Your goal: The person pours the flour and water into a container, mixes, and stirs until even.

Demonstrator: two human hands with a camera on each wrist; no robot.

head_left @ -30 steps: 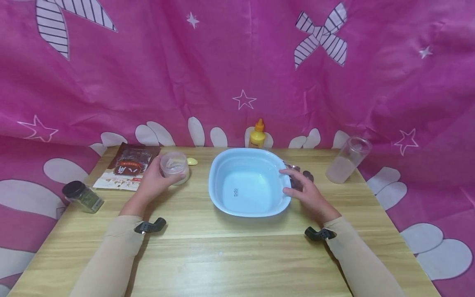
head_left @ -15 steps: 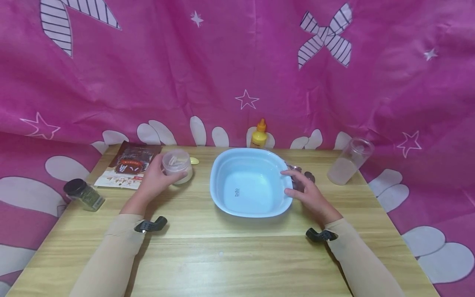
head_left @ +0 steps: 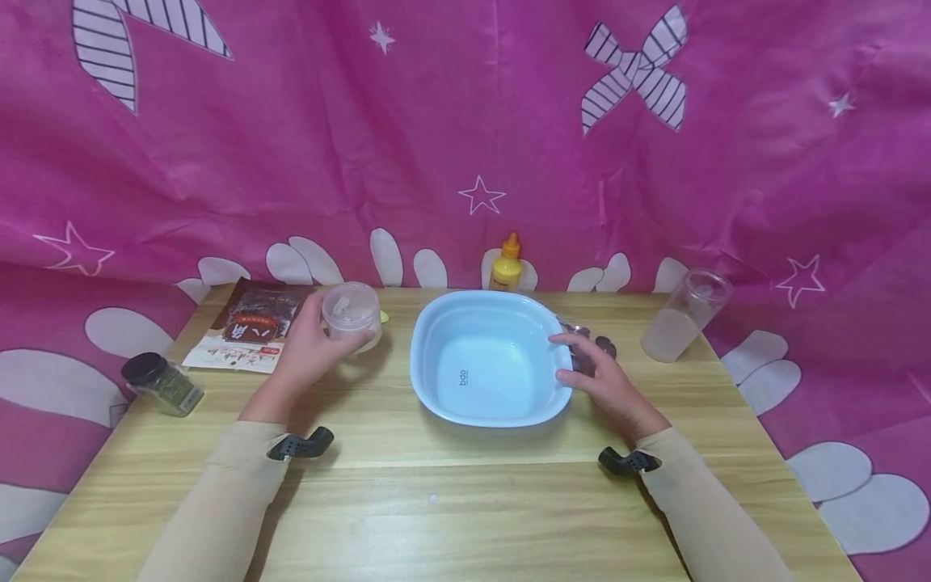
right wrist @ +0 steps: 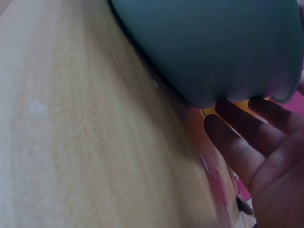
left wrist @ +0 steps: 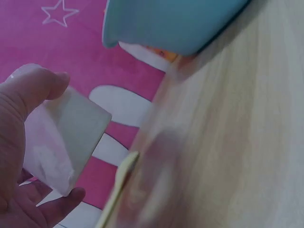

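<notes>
My left hand [head_left: 314, 343] grips a clear round plastic jar [head_left: 352, 305] with pale contents, held up off the table at the left of the basin. In the left wrist view the jar [left wrist: 71, 137] shows between thumb and fingers, its white filling lying at a slant. A pale yellow spoon [left wrist: 122, 178] lies on the table beyond it, mostly hidden by the jar in the head view. My right hand [head_left: 600, 376] holds the right rim of a light blue basin [head_left: 487, 412]. In the right wrist view several fingers [right wrist: 237, 142] rest along the basin's outer wall [right wrist: 213, 52].
A brown and white packet [head_left: 250, 319] lies behind my left hand. A black-capped jar of green herbs [head_left: 163, 384] lies far left. A yellow squeeze bottle [head_left: 506, 267] stands behind the basin, with a tilted clear tumbler [head_left: 684, 315] at right. Dark items [head_left: 604, 347] sit beside the basin.
My left hand has lifted the plastic jar off the table and shifted it slightly right, covering most of the spoon. The right hand and basin have stayed in place.
</notes>
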